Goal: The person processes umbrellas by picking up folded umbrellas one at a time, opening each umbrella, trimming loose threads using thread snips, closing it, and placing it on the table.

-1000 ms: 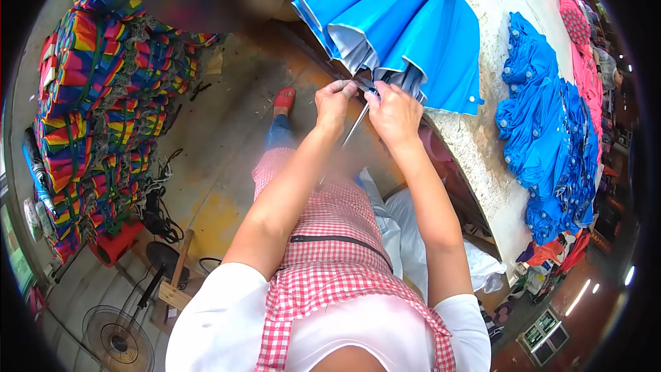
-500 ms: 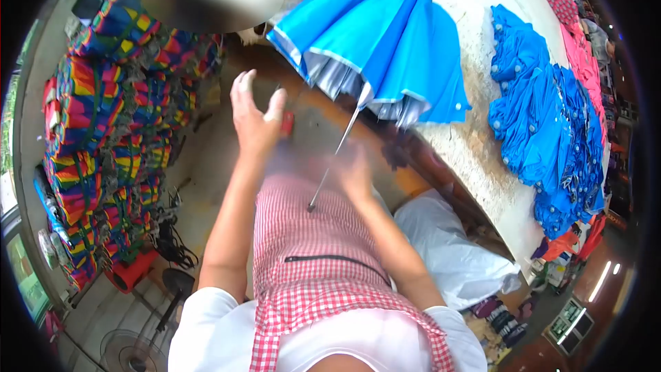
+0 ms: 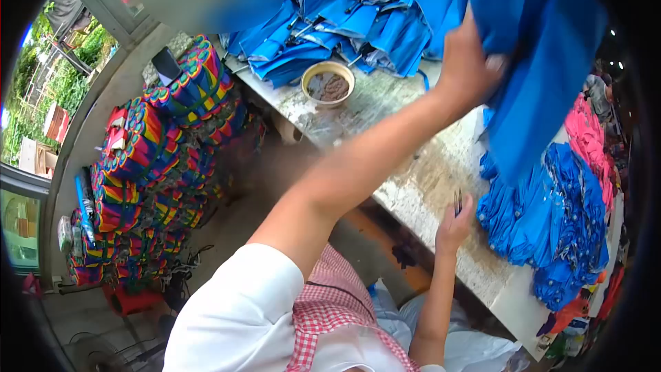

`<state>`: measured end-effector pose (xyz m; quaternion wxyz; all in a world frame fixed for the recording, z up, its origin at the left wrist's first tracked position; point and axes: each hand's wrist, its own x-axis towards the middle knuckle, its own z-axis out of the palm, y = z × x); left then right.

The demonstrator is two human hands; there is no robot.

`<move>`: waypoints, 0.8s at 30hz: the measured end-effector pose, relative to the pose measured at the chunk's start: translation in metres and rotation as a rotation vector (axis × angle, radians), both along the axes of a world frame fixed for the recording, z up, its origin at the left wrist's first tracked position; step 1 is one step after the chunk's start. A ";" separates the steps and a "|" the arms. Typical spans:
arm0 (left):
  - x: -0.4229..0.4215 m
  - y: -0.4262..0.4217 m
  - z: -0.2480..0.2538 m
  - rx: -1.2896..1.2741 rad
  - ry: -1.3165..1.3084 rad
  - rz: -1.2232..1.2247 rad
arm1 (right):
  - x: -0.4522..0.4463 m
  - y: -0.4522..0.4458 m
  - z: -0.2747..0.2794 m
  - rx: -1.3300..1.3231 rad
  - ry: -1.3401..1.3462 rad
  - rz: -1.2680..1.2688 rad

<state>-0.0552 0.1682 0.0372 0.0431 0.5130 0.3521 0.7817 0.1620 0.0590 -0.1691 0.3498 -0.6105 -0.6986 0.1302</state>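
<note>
Umbrella (image 3: 544,76) in left hand (image 3: 471,70)

No text, label, brand, number or sign is readable around the left hand (image 3: 469,69) or the right hand (image 3: 454,225).

Blue umbrella (image 3: 540,62) aloft, dark tool (image 3: 458,201) gripped

The umbrella hangs blurred, in loose folds, at the left fingers (image 3: 494,63), spreading above and right of them, tapering below; the tool juts up, slim and pronged, past the right fingers (image 3: 467,208); its lower part is hidden.
</note>
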 end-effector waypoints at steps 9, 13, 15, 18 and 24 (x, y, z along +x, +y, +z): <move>-0.100 0.145 -0.128 -0.353 0.460 0.332 | 0.042 0.029 -0.069 -0.021 -0.573 -0.168; -0.256 0.275 -0.004 -0.266 0.775 0.828 | 0.015 0.051 -0.047 -0.082 -0.508 -0.309; -0.335 0.331 -0.013 -0.506 0.955 1.013 | 0.001 0.074 -0.040 -0.102 -0.504 -0.352; -0.599 0.448 -0.263 -0.796 1.174 0.882 | -0.012 0.112 -0.018 -0.124 -0.538 -0.430; -0.622 0.433 -0.354 -0.980 1.186 0.842 | 0.106 0.148 -0.008 0.150 -0.518 -0.881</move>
